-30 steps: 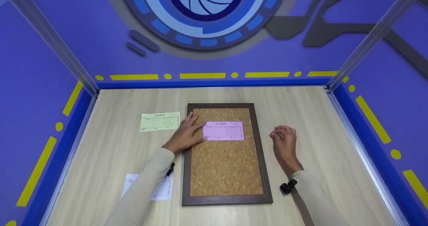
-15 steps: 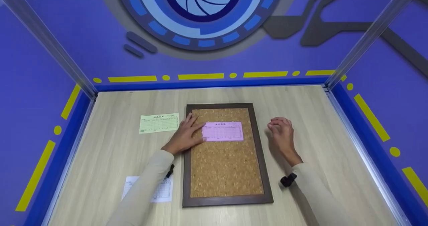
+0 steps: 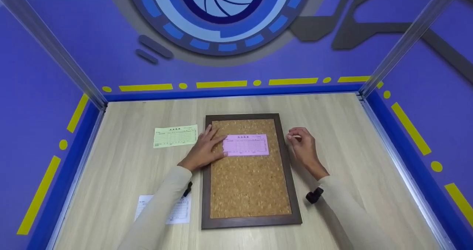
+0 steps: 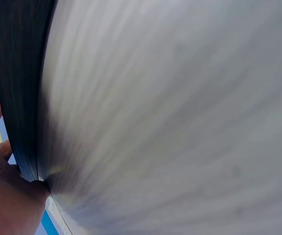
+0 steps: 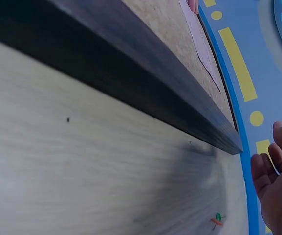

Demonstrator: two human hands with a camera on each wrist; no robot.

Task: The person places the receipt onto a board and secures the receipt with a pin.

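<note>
A pink printed slip [image 3: 245, 145] lies on the upper part of a cork board [image 3: 251, 187] with a dark brown frame. My left hand [image 3: 203, 148] rests across the board's left edge. Its fingers are spread, and thumb and forefinger touch the slip's left end. Just beyond the frame's right side is my right hand [image 3: 305, 146], thumb and fingertips brought together. They seem to pinch a small pale pin, too tiny to make out clearly. In the right wrist view, green and orange pushpins [image 5: 217, 221] lie on the table below the right hand [image 5: 280, 196].
A green printed slip [image 3: 176, 136] lies left of the board. Nearer the front, a white slip [image 3: 179, 211] is partly covered by the left sleeve [image 3: 159, 209]. Blue-purple walls [image 3: 207, 70] enclose the wooden table [image 3: 129, 161] at the back and sides.
My right hand has risen up the table and shifted left toward the board's right edge, fingertips still together. The left hand and pink slip have stayed in place.
</note>
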